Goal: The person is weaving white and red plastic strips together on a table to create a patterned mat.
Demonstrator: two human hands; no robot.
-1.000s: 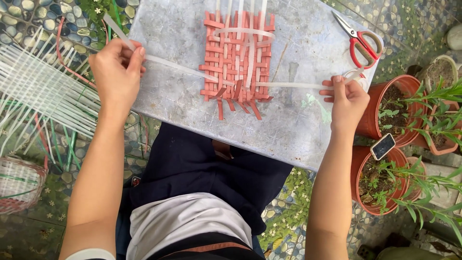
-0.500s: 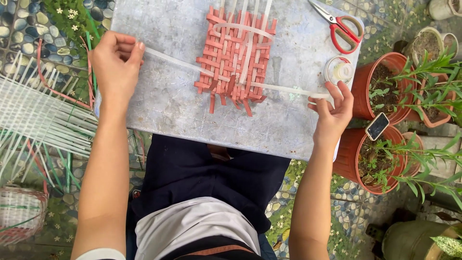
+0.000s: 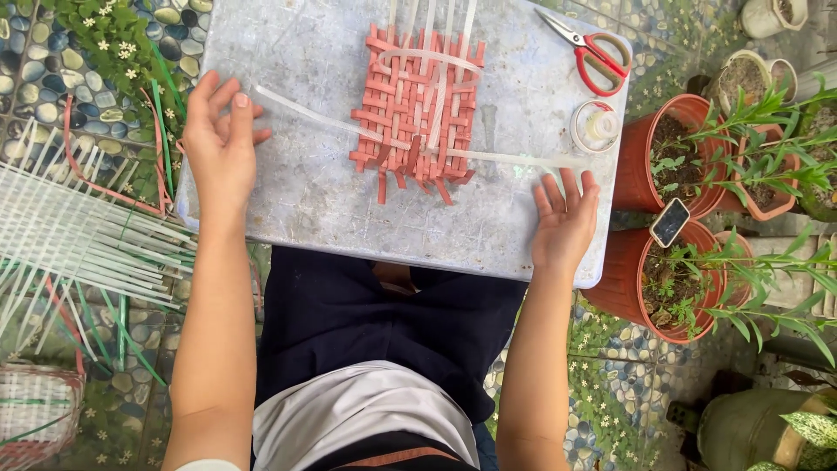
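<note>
Both hands lie open on the grey tabletop (image 3: pixel 331 209), left hand (image 3: pixel 220 139) and right hand (image 3: pixel 565 218) flanking the pink woven mat (image 3: pixel 417 109). One long white strip (image 3: pixel 523 160), threaded through the weave, lies flat, gripped by neither.

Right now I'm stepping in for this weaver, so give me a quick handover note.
Left hand: open, flat on the grey board, holding nothing.
Right hand: open, just below the free end of the long white strip.
That strip lies across the red-and-white woven mat mid-board.
Scissors and a small clear jar sit on the board's right.
Done: mat partly woven. Left: loose ends untrimmed.
</note>
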